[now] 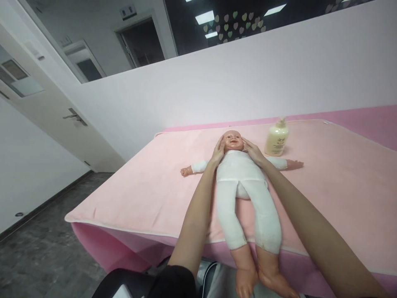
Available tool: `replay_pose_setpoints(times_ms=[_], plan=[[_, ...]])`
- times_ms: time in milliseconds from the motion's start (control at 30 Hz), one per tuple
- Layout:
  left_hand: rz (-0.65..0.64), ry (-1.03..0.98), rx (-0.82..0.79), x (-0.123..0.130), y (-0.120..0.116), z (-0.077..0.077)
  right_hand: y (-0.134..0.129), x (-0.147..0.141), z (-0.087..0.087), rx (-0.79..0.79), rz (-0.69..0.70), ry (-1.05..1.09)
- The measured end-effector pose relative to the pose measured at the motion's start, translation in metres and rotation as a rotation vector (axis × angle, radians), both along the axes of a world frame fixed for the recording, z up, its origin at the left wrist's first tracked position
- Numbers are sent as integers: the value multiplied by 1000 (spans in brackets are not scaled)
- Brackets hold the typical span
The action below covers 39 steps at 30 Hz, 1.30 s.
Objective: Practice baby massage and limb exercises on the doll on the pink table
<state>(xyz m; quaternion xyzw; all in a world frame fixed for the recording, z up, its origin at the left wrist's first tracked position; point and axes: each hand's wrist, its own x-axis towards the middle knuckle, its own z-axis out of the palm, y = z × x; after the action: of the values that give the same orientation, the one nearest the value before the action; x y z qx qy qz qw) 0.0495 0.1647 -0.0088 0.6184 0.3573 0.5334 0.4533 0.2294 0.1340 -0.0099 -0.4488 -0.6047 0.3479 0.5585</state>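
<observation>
A baby doll [242, 174] with a white cloth body lies face up, its arms spread and its feet past the table's front edge. My left hand [218, 152] rests against the left side of the doll's head, fingers extended. On the other side of the head, my right hand [253, 151] touches it with fingers stretched out. The doll's smiling face [233, 140] shows between both hands. A pale yellow pump bottle [277, 139] stands upright to the right of my right hand, just behind the doll's arm.
A light pink blanket [130, 186] covers the table over a darker pink cloth [102, 244]. Behind it rises a white wall [217, 87] with a window. A door [62, 99] is at the left; a dark bag or clothing lies below the front edge.
</observation>
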Motion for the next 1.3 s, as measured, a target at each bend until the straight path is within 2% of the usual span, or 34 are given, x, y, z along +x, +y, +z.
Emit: replay_pose_setpoints(times_ms=[100, 267, 400, 733, 800, 900, 1000, 1133, 1200, 1300], plan=[[-30, -10, -57, -1, -3, 1, -3, -1, 1, -24, -27, 5], [-13, 26, -41, 0, -10, 3, -8, -4, 1, -19, -78, -59], [-20, -39, -64, 2, -11, 4, -8, -4, 1, -9, -81, -78], [-6, 3, 0, -1, -5, 4, -6, -3, 1, 43, -56, -117], [-9, -95, -52, 0, -6, 6, -5, -3, 0, 59, -42, -118], [-12, -302, -237, 1, -9, 10, -3, -4, 0, 86, -10, -104], [16, -381, -338, 2, -13, 15, -1, -3, -2, 67, -60, -75], [4, -230, -189, 3, -15, 14, -4, -3, -2, -37, -131, -81], [-29, -135, -88, 3, -13, 11, -8, -4, 0, -69, -128, -109], [-49, -65, -49, 3, -10, 7, -11, -6, 3, -94, -95, -117]])
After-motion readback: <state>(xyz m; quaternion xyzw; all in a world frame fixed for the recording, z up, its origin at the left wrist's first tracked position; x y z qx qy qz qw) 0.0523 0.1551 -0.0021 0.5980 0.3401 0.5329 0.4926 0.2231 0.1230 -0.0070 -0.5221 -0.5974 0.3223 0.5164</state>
